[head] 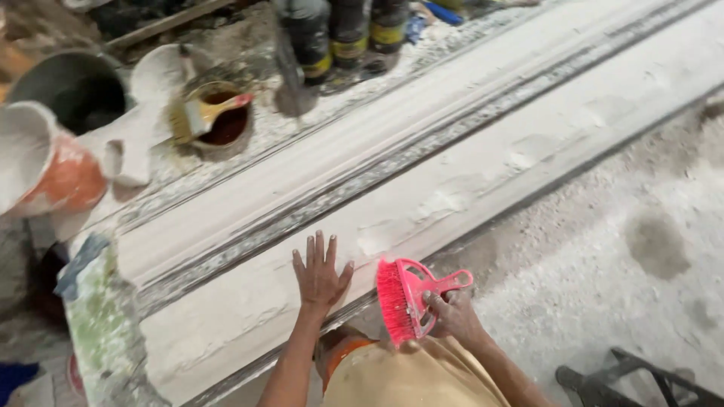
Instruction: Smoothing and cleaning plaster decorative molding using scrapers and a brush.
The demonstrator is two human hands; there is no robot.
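My left hand (320, 274) lies flat, fingers spread, on the near part of a long white plaster moulding (467, 143) that runs diagonally across the view. My right hand (451, 313) grips the handle of a pink hand brush (407, 300), held bristles-left just off the moulding's near edge, above my knee. The moulding's surface is dusty with raised patches of plaster near my hands.
An orange bucket (53, 177) and a dark bucket (72, 87) stand at the left. A small tin (225, 120) with a paintbrush (204, 113) on it sits behind the moulding. Dark bottles (347, 38) stand at the top. A black metal frame (633, 380) is at lower right.
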